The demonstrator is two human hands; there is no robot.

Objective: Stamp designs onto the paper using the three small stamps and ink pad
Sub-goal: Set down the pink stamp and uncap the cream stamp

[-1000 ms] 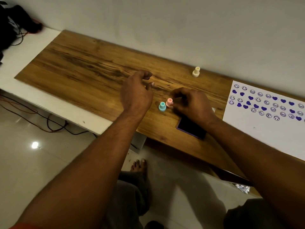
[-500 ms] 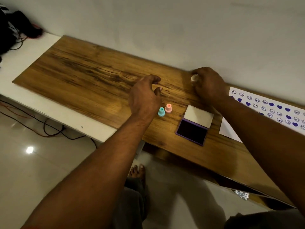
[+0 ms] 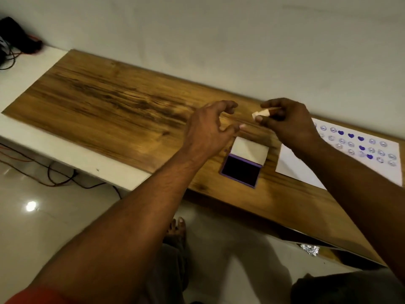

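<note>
Wood-grain table [image 3: 109, 110] runs along a pale wall [image 3: 219, 40]. The right hand [image 3: 289, 123] pinches a small cream stamp [image 3: 262, 113] between thumb and fingertips, tilted, on the far side of the open ink pad [image 3: 240, 171]. The left hand [image 3: 206, 132] hovers just beside it, fingers loosely curled and holding nothing. White paper [image 3: 293, 165], to the right of the pad, carries purple hearts [image 3: 351, 135] and smiley faces.

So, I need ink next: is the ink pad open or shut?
Open: the ink pad shows its dark inking face, its pale lid flipped back.
</note>
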